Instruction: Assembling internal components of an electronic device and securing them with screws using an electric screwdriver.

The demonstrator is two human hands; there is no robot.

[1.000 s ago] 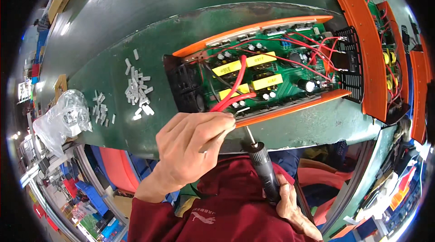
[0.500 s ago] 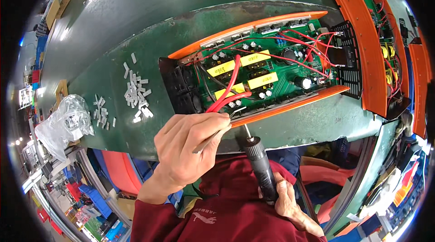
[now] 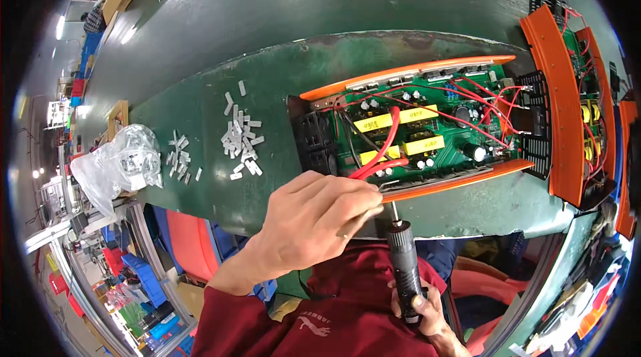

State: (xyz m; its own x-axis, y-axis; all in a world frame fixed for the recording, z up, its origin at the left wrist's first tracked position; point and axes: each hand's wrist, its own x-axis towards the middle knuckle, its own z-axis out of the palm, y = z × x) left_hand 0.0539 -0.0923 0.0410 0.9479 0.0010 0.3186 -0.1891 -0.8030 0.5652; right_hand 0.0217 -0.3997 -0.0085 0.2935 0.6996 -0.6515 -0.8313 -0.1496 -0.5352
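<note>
My left hand (image 3: 319,220) is closed at the near left corner of an orange-sided electronics unit (image 3: 461,180). It grips a thin metal tool with a bent tip (image 3: 388,184), probably tweezers, that reaches just inside the near orange wall; most of it is hidden by the fingers. My right hand (image 3: 427,307) is wrapped round a black electric screwdriver (image 3: 404,257). The screwdriver points up, its bit against or very close to the outside of that wall. Inside the unit lies a green circuit board (image 3: 461,133) with yellow-topped transformers (image 3: 424,145) and red wires (image 3: 394,126).
Small grey-white pieces (image 3: 239,136) lie in a pile left of the unit, with a smaller pile (image 3: 179,156) farther left. A clear plastic bag (image 3: 127,163) sits at the bench's left end. Another orange unit (image 3: 557,110) stands close on the right.
The view has shifted, so the bench things sit lower and farther right. Both hands keep their grips, the screwdriver still at the near orange wall.
</note>
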